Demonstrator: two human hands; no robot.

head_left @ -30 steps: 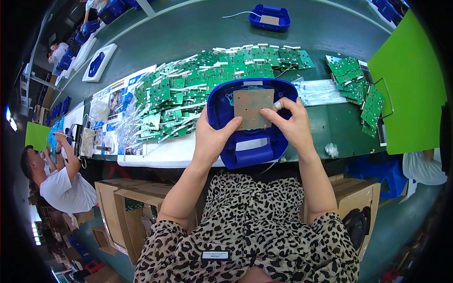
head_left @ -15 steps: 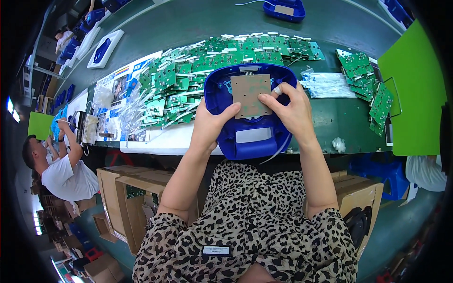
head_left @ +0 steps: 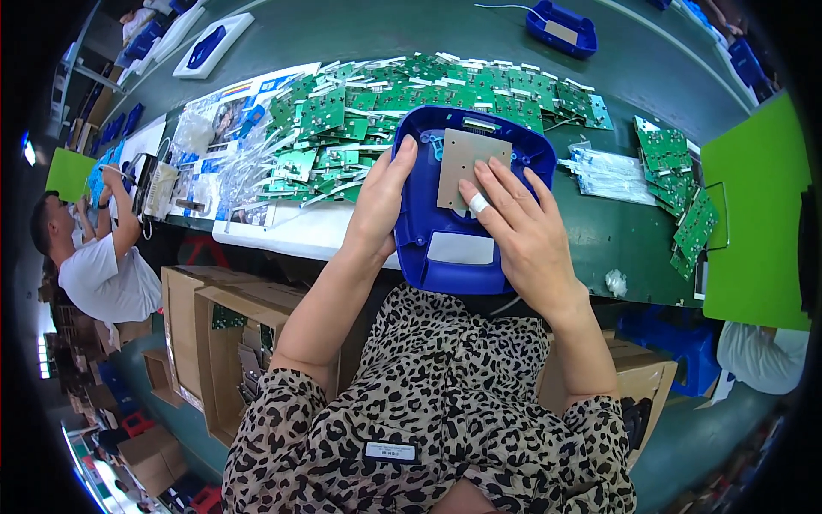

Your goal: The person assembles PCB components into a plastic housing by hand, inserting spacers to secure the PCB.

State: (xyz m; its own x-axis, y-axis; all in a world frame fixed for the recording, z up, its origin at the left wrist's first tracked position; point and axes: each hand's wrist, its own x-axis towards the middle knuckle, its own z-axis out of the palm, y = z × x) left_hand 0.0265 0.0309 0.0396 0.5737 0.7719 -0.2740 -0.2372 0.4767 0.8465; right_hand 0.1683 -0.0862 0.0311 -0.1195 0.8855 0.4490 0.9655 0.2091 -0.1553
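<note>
At far left, a co-worker [head_left: 111,257] in a white shirt stands beside the surface [head_left: 591,231]. Next comes a broad heap of green circuit boards [head_left: 321,116]. In front of it, the left hand [head_left: 381,201] has its fingers clamped on the left side of a blue plastic housing [head_left: 454,278], thumb along the rim. Inside the housing's upper half lies a brown-backed circuit board [head_left: 460,167]. The right hand [head_left: 527,236] lies over it, fingers slightly apart, tips on the board, pinching nothing visible; its thumb is hidden. Further right rest a clear plastic packet [head_left: 612,174] and more green boards [head_left: 664,154]. In my judgement, the step in hand is seating the board; the next move calls for even pressure while the left hand keeps the housing steady. Full seating cannot be confirmed.
</note>
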